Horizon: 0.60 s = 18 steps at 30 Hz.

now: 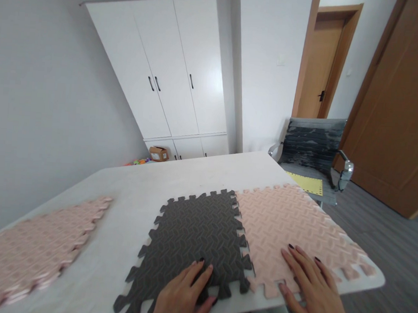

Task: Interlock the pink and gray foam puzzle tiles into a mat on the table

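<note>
A dark grey foam puzzle mat (197, 231) lies flat on the white table, its toothed edges showing on all sides. Over its near edge rests my left hand (184, 292), fingers stretched out and thumb apart. Directly to the right lies a pink foam puzzle mat (286, 227) with a raised pattern. Their facing edges meet, but small gaps show along the seam, and I cannot tell how far the teeth interlock. My right hand (310, 285) lies with spread fingers on the pink mat's near edge.
More pink mats (44, 241) lie at the table's left. The white table (136, 185) has its near edge under my hands. A chair (311, 153) holding a yellow sheet (306, 183) stands beyond the right corner. Behind are a white cabinet (179, 69) and a cardboard box (158, 154).
</note>
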Motion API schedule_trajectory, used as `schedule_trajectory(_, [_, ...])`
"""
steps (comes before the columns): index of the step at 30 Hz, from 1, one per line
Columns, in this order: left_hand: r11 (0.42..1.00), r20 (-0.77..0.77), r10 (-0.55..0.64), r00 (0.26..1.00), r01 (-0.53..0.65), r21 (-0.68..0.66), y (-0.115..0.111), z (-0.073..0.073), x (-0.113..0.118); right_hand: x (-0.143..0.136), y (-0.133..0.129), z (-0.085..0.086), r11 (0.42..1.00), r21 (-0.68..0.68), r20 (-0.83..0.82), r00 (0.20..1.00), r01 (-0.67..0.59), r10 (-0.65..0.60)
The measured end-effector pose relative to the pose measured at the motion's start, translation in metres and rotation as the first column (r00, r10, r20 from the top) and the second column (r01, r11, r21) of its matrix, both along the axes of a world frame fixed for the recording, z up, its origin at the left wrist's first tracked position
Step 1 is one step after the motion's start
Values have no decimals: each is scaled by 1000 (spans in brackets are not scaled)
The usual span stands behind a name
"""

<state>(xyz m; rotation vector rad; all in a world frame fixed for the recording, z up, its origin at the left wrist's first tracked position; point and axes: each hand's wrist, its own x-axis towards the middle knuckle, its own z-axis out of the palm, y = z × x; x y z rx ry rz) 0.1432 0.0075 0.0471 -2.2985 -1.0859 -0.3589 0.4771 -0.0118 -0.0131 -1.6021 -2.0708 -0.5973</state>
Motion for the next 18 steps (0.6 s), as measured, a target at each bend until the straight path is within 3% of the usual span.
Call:
schedule_trajectory(3, [998, -10, 12, 1000, -12, -68, -3, -3, 5, 0, 0, -1, 1000, 0, -5, 1000, -1, 1])
schedule_trajectory(7, [975, -26, 208, 978, -209, -70, -14, -16, 26, -2, 0, -1, 1000, -3, -16, 1000, 2, -2])
schedule_trajectory(10, [941, -84, 317, 945, -324, -96, -20, -17, 43, -3, -1, 1, 1000, -11, -21, 1000, 10, -10])
schedule_trajectory(18, [899, -193, 350, 916, -387, -206, -10, -7, 48, -3, -2, 2, 1000, -4, -21, 1000, 7, -7])
